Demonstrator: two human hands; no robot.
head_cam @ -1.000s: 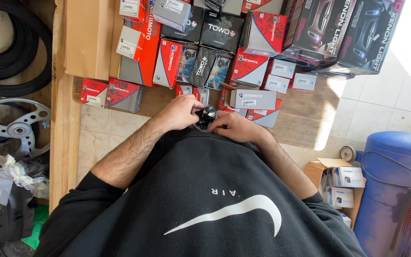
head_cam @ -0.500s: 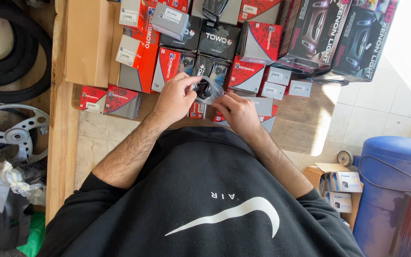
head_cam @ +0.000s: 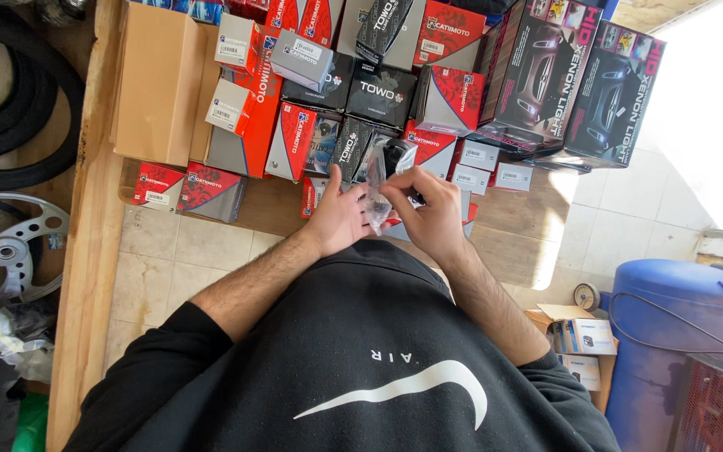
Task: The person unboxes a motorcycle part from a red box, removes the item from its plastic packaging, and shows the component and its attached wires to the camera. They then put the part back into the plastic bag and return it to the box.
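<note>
Above the wooden shelf (head_cam: 520,243) of stacked boxes (head_cam: 353,92), the left hand (head_cam: 338,219) and right hand (head_cam: 428,209) both pinch a clear plastic bag (head_cam: 378,184) around a dark part (head_cam: 395,152), which could slip out if the thin film tears.

Single head view, looking steeply down past own chest, close over boxes (head_cam: 361,92), floor beyond
</note>
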